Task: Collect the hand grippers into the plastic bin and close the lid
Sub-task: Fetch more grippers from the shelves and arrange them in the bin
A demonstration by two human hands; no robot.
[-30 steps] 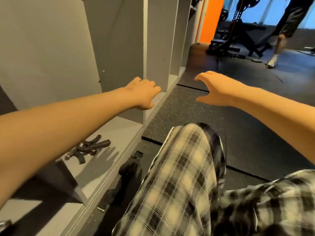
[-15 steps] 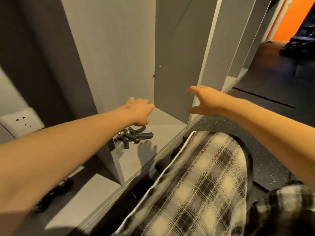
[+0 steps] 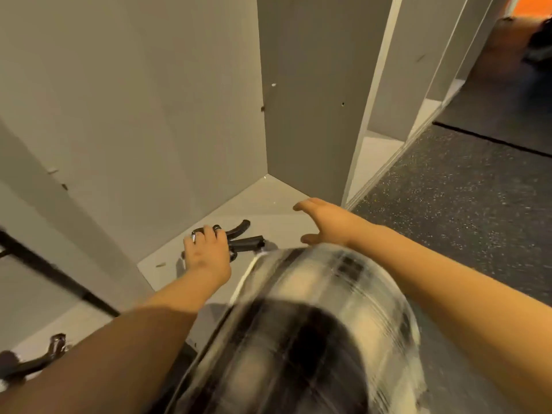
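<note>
The left hand [image 3: 206,252] rests on the black metal-sprung hand grippers [image 3: 239,239] lying on the grey cubby shelf floor [image 3: 268,201]; its grip is draped over the coils, and whether it is clamped cannot be told; the right hand [image 3: 325,222] hovers just beside, fingers apart, holding nothing. Gather every handle into 1 bundle before lifting; loose handles may snag. Another dark gripper [image 3: 44,357] lies in the neighbouring cubby. The plastic bin is not in view.
</note>
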